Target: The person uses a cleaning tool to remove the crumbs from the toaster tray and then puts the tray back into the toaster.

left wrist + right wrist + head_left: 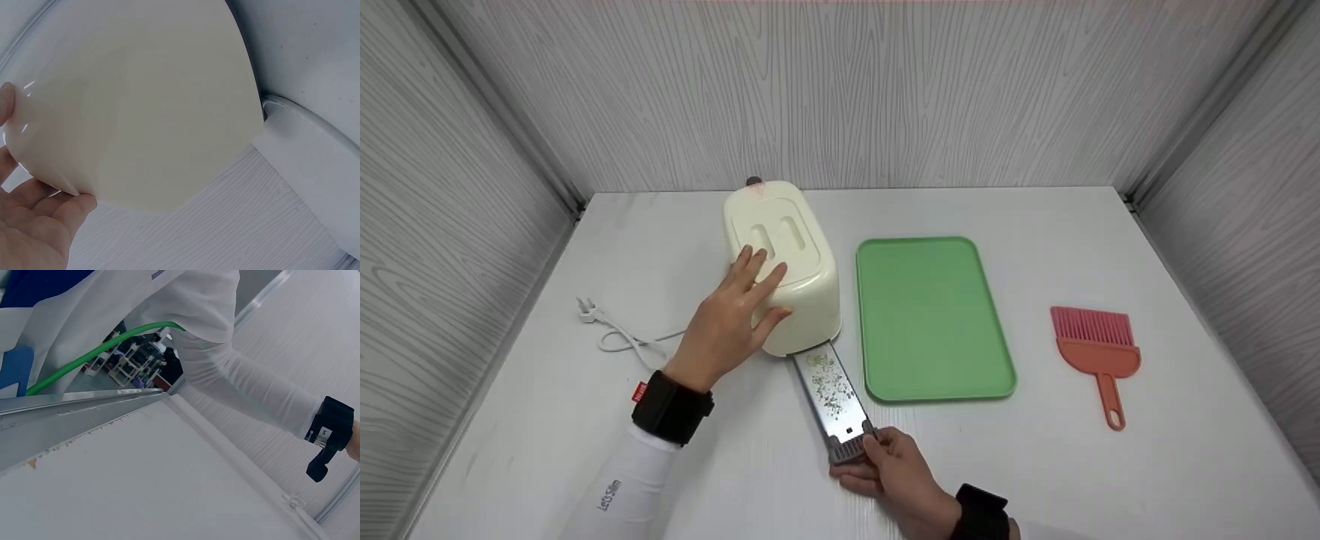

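A cream toaster (810, 311) with two oblong recesses in its lid stands left of the table's middle. My left hand (727, 315) rests on it, fingers spread over the lid and thumb against the near end. In the left wrist view, the fingers (73, 216) touch the glossy edge of the toaster body (163, 107). A metal crumb tray (832, 394) sticks out from the toaster's base, strewn with brown-green crumbs (826, 379). With thumb on top and fingers beneath, my right hand (896, 465) pinches the tray's grey end. The tray's far part is hidden inside the toaster.
A green tray (934, 322) lies right of the toaster. Farther right is a red dustpan brush (1099, 356). The white power cord with its plug (587, 311) lies at the left. Grey wood-grain panels (840, 90) enclose the table's back and sides.
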Motion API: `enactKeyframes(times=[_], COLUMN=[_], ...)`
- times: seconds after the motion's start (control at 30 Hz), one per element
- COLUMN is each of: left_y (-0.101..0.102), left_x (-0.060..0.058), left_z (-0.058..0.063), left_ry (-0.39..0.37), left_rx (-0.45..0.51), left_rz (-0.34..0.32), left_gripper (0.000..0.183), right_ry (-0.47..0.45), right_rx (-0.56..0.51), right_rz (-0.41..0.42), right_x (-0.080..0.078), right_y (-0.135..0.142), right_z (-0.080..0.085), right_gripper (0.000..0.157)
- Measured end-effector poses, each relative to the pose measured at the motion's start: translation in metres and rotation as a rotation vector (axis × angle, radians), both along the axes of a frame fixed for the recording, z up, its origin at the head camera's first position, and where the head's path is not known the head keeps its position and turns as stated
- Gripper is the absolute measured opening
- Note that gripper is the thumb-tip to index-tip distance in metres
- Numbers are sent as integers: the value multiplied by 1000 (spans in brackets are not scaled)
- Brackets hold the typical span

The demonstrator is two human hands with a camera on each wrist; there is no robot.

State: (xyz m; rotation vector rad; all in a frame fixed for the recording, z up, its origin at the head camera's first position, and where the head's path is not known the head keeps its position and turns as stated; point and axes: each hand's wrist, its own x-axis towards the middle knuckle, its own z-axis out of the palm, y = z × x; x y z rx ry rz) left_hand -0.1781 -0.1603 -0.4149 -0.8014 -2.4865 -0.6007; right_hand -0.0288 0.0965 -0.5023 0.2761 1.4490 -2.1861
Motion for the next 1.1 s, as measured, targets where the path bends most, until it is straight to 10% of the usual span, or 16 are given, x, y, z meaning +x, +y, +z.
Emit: enactKeyframes(times=[1.1], left_y=[0], left_x=[0], left_z=[0], left_ry=[0], left_rx=[2], left_rz=[-6], left_gripper=[54], right_ry=[61], right_rx=[-7], right_rz=[-7], right_x=[2], right_y=[30], right_z=[3], right_gripper=[28])
